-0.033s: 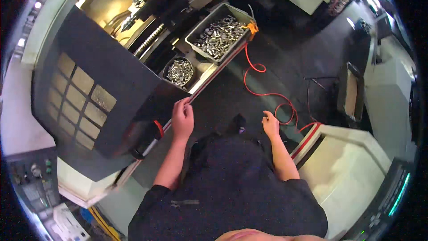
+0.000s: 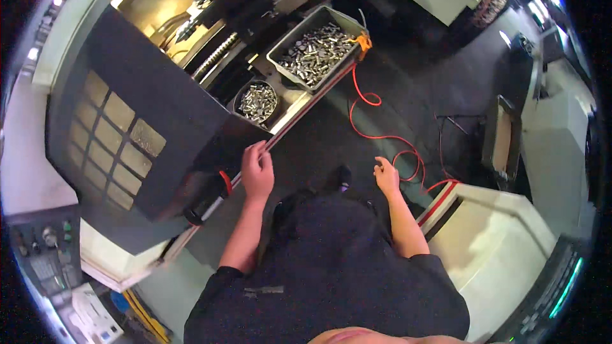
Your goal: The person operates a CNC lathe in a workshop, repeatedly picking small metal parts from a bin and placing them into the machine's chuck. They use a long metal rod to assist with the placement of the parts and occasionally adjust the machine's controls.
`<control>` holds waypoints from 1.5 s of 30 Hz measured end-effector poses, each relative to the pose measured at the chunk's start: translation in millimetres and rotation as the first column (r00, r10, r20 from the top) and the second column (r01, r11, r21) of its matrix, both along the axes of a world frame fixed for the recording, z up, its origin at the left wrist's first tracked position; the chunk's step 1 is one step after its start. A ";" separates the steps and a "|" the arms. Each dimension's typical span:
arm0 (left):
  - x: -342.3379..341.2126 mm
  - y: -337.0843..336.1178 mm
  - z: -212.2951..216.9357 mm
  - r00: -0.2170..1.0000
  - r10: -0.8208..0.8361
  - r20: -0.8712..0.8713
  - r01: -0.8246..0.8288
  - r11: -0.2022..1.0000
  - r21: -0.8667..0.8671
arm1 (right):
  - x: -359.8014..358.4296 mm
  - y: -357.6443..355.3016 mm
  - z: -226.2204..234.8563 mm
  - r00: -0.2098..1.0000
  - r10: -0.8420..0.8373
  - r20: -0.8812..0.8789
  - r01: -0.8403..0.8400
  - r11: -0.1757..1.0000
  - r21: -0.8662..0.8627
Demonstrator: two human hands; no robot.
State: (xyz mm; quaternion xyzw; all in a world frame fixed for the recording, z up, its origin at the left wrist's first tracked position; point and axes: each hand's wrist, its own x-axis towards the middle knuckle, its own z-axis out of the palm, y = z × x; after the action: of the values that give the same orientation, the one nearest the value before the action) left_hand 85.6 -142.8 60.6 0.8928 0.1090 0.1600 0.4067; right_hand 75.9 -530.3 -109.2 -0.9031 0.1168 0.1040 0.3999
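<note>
My left hand (image 2: 257, 171) hangs in front of the machine's red-striped front edge, close to the round tub (image 2: 256, 102) of small metal cylinders. Its fingers are loosely bent, and no object shows in them. My right hand (image 2: 386, 176) hangs above the floor, left of the coiled red air hose (image 2: 408, 153). Its fingers are relaxed and a little apart, with nothing visible in them. Farther off, a grey rectangular bin (image 2: 285, 67) full of short metal cylinders stands on the machine's ledge. An orange air-gun-like piece (image 2: 364, 43) hangs at its right corner.
A dark machine door with a gridded window (image 2: 115, 140) stands at left, with a red and black handle (image 2: 224, 183) by its edge. A pale machine cover (image 2: 497, 229) is at lower right. An open box (image 2: 502, 134) stands farther right. My shoe (image 2: 345, 178) shows below.
The view has shifted very slightly. My left hand sits a touch lower and farther left; my right hand looks nearly unchanged.
</note>
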 end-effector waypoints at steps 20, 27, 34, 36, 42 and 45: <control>-62.9 54.8 -30.0 0.717 0.659 0.225 -0.634 0.483 0.604 | 179.3 93.5 47.2 0.884 0.402 0.239 -0.391 0.916 -0.093; -58.3 62.2 -34.6 0.690 0.676 0.260 -0.657 0.434 0.616 | 262.8 138.9 93.8 0.699 0.543 0.465 -0.462 0.839 -0.287; -65.9 80.0 -46.2 0.508 0.817 0.272 -0.757 0.273 0.594 | 350.3 190.7 94.1 0.389 0.824 0.411 -0.724 0.550 -0.416; -65.7 83.7 -44.5 0.371 0.908 0.197 -0.825 0.224 0.519 | 365.5 199.6 89.0 0.282 0.904 0.320 -0.817 0.401 -0.414; -46.0 90.7 -49.6 0.087 0.948 0.307 -0.852 -0.089 0.516 | 387.7 213.9 64.1 0.158 0.961 0.229 -0.905 0.234 -0.357; -55.1 95.5 -65.1 0.085 0.941 0.329 -0.798 -0.134 0.588 | 386.0 215.9 69.9 0.147 0.968 0.205 -0.898 0.217 -0.382</control>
State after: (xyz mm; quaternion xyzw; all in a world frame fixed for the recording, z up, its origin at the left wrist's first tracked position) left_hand 30.5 -47.4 -4.5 0.6647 0.6543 0.3215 -0.1632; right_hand 461.9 -314.4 -39.2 -0.8072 -0.5455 0.1303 0.1841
